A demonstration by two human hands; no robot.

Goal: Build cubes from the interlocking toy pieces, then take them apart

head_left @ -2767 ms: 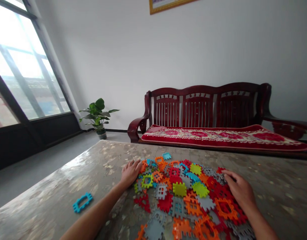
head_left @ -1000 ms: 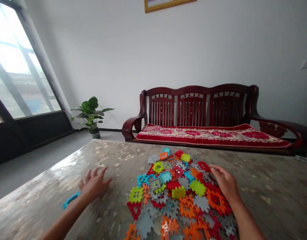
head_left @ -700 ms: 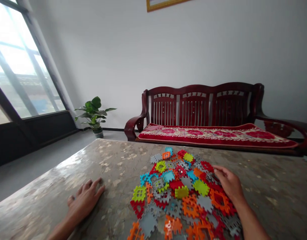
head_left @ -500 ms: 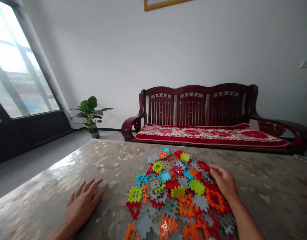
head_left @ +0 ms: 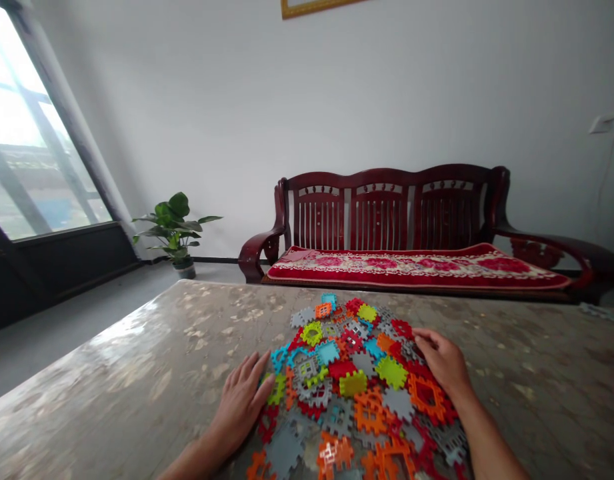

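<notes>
A heap of flat interlocking plastic tiles [head_left: 359, 387] in red, orange, grey, green and blue lies on the marbled table [head_left: 137, 373]. My left hand [head_left: 241, 402] lies flat and open on the table, its fingertips touching the left edge of the heap near a green tile [head_left: 277, 391]. My right hand [head_left: 443, 362] rests palm down on the heap's right side, fingers loosely curved over red and grey tiles; nothing shows in its grasp.
A dark red wooden bench [head_left: 397, 230] with a red flowered cushion stands beyond the table's far edge. A potted plant [head_left: 175, 230] sits on the floor by the window [head_left: 27, 167] at left. A picture frame [head_left: 311, 7] hangs high on the wall.
My left hand slid right across the table, from the bare left area back to the heap's left edge. The loose blue tile at far left is out of view. My right hand stayed put.
</notes>
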